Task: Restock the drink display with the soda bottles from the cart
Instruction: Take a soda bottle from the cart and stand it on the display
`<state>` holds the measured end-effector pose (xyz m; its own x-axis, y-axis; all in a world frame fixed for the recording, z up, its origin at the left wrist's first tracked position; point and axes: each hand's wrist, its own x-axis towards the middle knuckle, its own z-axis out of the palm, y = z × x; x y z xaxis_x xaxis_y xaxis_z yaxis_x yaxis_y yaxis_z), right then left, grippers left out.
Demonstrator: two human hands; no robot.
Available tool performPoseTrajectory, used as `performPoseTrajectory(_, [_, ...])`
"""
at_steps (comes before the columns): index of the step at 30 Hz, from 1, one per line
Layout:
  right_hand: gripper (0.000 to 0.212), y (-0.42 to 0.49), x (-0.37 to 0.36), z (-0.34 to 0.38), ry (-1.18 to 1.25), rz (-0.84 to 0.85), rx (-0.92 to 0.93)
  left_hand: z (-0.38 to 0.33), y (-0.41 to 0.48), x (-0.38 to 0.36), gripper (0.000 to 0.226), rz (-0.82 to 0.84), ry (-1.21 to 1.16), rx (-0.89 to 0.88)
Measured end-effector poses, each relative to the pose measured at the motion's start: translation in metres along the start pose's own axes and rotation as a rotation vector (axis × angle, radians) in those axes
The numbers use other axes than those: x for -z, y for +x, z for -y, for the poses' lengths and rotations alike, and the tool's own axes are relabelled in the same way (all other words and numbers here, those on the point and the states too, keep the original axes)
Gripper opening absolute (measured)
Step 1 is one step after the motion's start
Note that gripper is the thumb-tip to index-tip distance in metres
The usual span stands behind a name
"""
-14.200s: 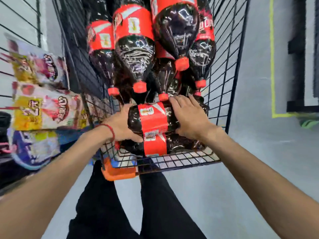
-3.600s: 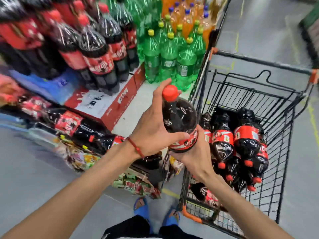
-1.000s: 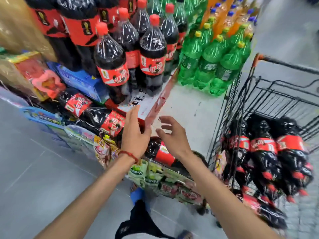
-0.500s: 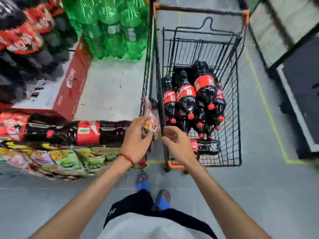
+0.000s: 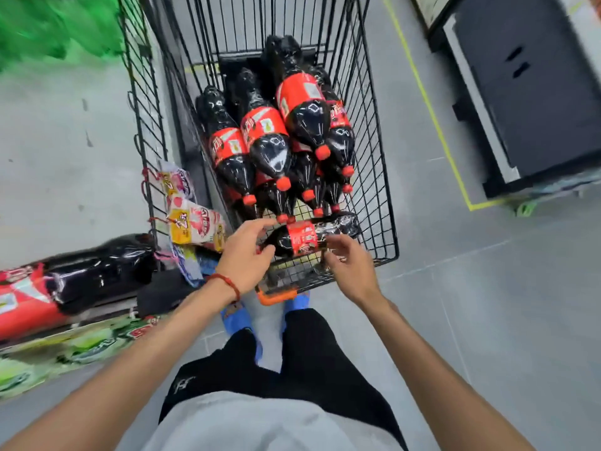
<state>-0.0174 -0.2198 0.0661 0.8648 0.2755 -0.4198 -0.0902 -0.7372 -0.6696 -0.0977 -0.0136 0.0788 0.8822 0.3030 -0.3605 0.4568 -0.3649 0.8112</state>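
Note:
A black wire cart (image 5: 387, 203) stands in front of me and holds several cola bottles (image 5: 270, 148) with red labels and red caps, their caps toward me. One more cola bottle (image 5: 312, 237) lies crosswise at the cart's near end. My left hand (image 5: 247, 255) is at its neck end, thumb above and fingers below, still spread. My right hand (image 5: 349, 263) hovers at the bottle's near side, fingers curled but apart. The bottle rests on the cart floor. The grey display platform (image 5: 65, 141) is on the left.
Snack packets (image 5: 195, 222) hang beside the cart's left side. A cola bottle (image 5: 97, 271) lies on a lower shelf at left, and blurred green bottles (image 5: 48, 27) are at top left. A dark cabinet (image 5: 536, 92) stands at right behind a yellow floor line (image 5: 422, 102).
My view has swung from the display to the cart. Both empty hands have moved from the cart's near rim down to the crosswise bottle.

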Motion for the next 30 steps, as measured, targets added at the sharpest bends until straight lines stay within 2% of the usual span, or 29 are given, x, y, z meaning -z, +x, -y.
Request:
performPoseTrajectory(4, [0.031, 0.041, 0.005, -0.023, -0.164, 0.036, -0.035, 0.012, 0.019, -0.026, 0.045, 0.057, 0.036, 0.090])
performPoseTrajectory(8, [0.038, 0.096, -0.004, -0.046, -0.408, 0.176, 0.010, 0.024, 0.049, -0.057, 0.043, 0.066, 0.043, 0.226])
performPoseTrajectory(11, [0.044, 0.144, -0.019, -0.065, -0.600, 0.308, 0.099, 0.043, 0.077, -0.085, 0.041, 0.047, -0.017, 0.375])
performPoseTrajectory(15, [0.066, 0.194, -0.033, -0.088, -0.751, 0.467, 0.176, 0.067, 0.107, -0.121, 0.038, 0.052, -0.109, 0.580])
performPoseTrajectory(17, [0.066, 0.214, -0.041, -0.104, -0.841, 0.507, 0.242, 0.082, 0.122, -0.141, 0.036, 0.051, -0.152, 0.729])
performPoseTrajectory(21, [0.059, 0.229, -0.040, -0.128, -0.874, 0.469, 0.389, 0.105, 0.149, -0.164, 0.053, -0.043, -0.259, 0.966])
performPoseTrajectory(25, [0.079, 0.234, -0.037, -0.142, -0.785, 0.475, 0.388, 0.137, 0.167, -0.178, 0.085, -0.168, -0.491, 1.182])
performPoseTrajectory(26, [0.084, 0.237, -0.037, -0.141, -0.798, 0.503, 0.383, 0.141, 0.169, -0.181, 0.083, -0.181, -0.550, 1.208])
performPoseTrajectory(30, [0.089, 0.261, -0.037, -0.127, -0.965, 0.684, 0.365, 0.144, 0.184, -0.183, 0.051, -0.263, -0.797, 1.292])
